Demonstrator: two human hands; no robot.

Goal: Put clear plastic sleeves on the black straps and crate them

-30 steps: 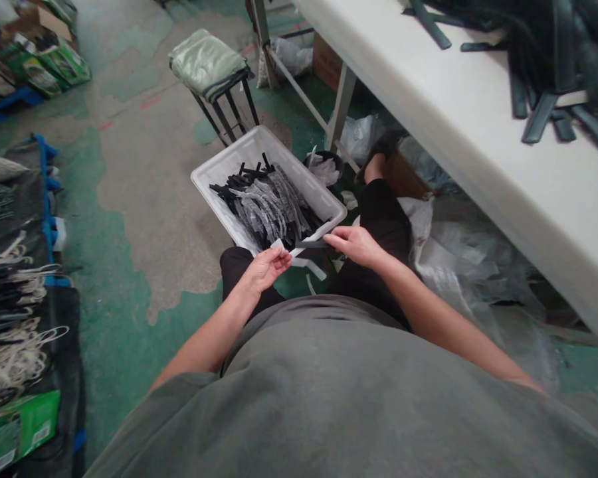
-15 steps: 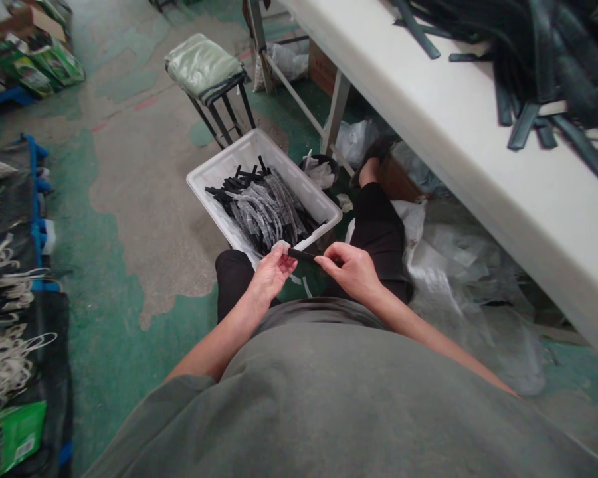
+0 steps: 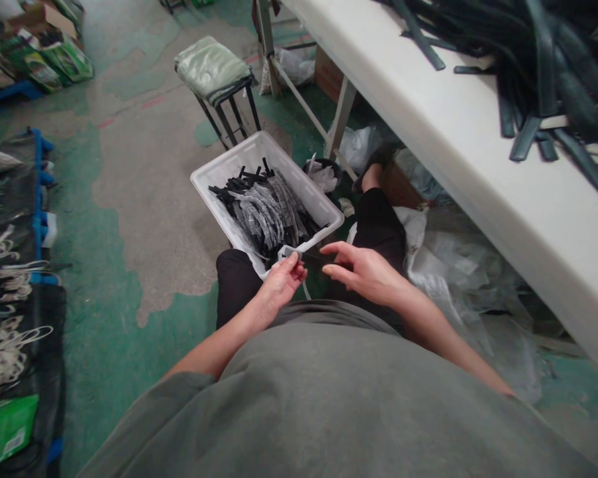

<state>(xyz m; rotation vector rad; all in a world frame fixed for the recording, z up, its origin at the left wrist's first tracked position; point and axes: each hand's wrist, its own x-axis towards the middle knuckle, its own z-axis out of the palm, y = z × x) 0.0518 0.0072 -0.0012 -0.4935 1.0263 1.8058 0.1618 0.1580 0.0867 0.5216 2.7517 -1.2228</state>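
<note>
Over the near rim of a white plastic bin (image 3: pixel 216 200), my left hand (image 3: pixel 282 284) pinches a black strip (image 3: pixel 299 253) between thumb and fingers. Whitish clear wrap shows at the strip's end; most of its length is blurred or hidden. To the right, my right hand (image 3: pixel 366 271) is held with thumb and fingers apart and nothing visible between them, a short gap from the strip. Inside the bin lies a heap of black strips (image 3: pixel 259 209), many of them in clear wrap. The bin stands between my knees.
A white tabletop (image 3: pixel 458 159) on the right carries a pile of black strips (image 3: pixel 543 79). Beyond the bin stands a stool (image 3: pixel 214 70) with a wrapped cushion. Plastic sheeting (image 3: pixel 468 279) lies under the table. At left are cords (image 3: pixel 4 355) and a green packet (image 3: pixel 12 428).
My right hand has let go of the black strip, opened and drawn slightly right. My left hand, still pinching the strip, has shifted a little to the right. The view has tilted slightly.
</note>
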